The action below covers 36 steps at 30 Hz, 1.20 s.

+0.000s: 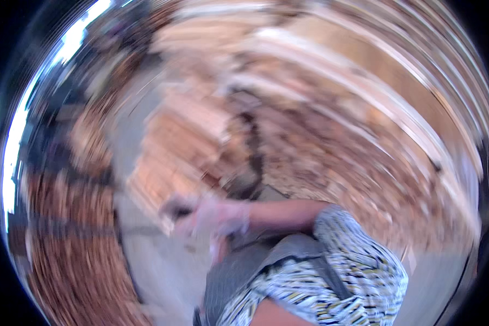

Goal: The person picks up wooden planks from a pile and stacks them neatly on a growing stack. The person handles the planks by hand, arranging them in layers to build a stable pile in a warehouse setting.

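Motion smears the whole picture. My right arm, in a patterned sleeve, reaches left across my body. My right hand (pixel 209 216), in a pale pinkish glove, is at the near end of a stack of light wooden pieces (pixel 174 146). By its fingers is a small dark shape (pixel 176 208); I cannot tell whether it is held. The fingers are too blurred to read. Just below is a pinkish patch (pixel 220 249), which I cannot assign to either hand. Part of my bare left arm (pixel 280 315) shows at the lower edge, but no left hand can be made out.
A broad heap of brown wood pieces (pixel 331 157) lies to the right, with long pale boards (pixel 364 87) beyond. Another brown stack (pixel 79 261) stands at the left. Grey floor (pixel 163 266) runs between the stacks. I wear a grey apron (pixel 244 271).
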Available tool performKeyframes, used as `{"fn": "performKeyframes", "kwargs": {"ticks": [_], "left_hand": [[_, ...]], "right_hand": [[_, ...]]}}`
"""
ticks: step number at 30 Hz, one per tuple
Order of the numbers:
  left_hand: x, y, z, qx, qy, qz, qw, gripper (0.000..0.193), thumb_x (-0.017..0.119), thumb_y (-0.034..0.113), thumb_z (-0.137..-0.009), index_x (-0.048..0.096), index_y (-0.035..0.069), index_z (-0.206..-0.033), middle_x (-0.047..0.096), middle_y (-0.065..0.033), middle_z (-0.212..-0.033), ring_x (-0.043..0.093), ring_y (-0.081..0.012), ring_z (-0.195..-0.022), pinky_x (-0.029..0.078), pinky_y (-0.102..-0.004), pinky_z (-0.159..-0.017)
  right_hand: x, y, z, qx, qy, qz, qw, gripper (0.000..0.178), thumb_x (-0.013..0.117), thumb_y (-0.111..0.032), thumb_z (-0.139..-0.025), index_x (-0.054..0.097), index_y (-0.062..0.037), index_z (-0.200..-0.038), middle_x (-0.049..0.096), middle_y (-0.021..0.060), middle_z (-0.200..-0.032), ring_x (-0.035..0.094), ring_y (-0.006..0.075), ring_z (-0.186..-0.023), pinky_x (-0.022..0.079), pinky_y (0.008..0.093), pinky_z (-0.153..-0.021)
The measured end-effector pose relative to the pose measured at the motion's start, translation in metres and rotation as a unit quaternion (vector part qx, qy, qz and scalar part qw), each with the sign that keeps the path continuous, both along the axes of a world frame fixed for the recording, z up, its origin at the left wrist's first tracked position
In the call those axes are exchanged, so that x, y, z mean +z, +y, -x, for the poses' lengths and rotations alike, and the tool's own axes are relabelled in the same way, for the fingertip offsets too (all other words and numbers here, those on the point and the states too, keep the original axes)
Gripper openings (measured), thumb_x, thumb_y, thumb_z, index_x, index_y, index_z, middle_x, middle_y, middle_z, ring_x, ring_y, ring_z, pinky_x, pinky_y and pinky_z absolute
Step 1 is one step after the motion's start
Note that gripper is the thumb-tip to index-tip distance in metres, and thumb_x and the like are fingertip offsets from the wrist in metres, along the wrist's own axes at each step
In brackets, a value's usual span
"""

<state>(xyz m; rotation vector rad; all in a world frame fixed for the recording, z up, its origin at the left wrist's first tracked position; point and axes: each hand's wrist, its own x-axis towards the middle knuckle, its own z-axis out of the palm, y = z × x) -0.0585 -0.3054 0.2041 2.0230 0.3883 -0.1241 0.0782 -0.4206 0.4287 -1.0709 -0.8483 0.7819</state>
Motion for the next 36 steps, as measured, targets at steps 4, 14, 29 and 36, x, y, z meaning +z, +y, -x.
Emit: {"fn": "performKeyframes", "kwargs": {"ticks": [4,14,29,36], "left_hand": [[-0.010,-0.091,-0.075,0.042,0.070,0.260,0.962,0.035,0.057,0.020,-0.097,0.058,0.000,-0.126,0.065,-0.0118,-0.113,0.061,-0.0217,-0.101,0.048,-0.0326,-0.091],[-0.070,-0.197,-0.127,-0.319,0.203,0.278,0.883,0.038,0.056,0.021,-0.098,0.056,-0.001,-0.129,0.065,-0.0139,-0.116,0.060,-0.0235,-0.104,0.047,-0.0334,-0.093],[-0.109,-0.454,-0.073,-0.609,0.078,0.160,0.773,0.037,0.049,0.025,-0.101,0.056,0.004,-0.131,0.065,-0.0125,-0.115,0.062,-0.0300,-0.108,0.047,-0.0376,-0.096],[-0.096,-0.611,0.005,-0.404,0.166,0.144,0.888,0.025,0.059,0.020,-0.098,0.067,0.001,-0.113,0.069,-0.0088,-0.104,0.062,-0.0176,-0.090,0.051,-0.0313,-0.082]], "right_hand": [[-0.104,-0.088,-0.028,-0.043,0.198,0.010,0.979,0.044,0.067,-0.010,-0.077,0.056,-0.0028,-0.119,0.060,0.0028,-0.096,0.058,0.0141,-0.083,0.050,0.0305,-0.072],[-0.261,-0.286,0.069,-0.506,0.455,-0.154,0.717,0.028,0.053,-0.034,-0.096,0.064,-0.0088,-0.096,0.069,0.0070,-0.084,0.064,0.0175,-0.073,0.053,0.0368,-0.068],[-0.217,-0.447,0.226,-0.742,0.211,0.078,0.632,0.050,0.055,-0.032,-0.100,0.046,-0.0034,-0.139,0.060,0.0097,-0.125,0.054,0.0183,-0.117,0.043,0.0327,-0.102],[-0.285,-0.551,0.237,-0.809,0.353,-0.176,0.436,0.039,0.056,-0.026,-0.097,0.056,-0.0012,-0.128,0.065,0.0092,-0.110,0.060,0.0195,-0.099,0.049,0.0299,-0.087]]}}
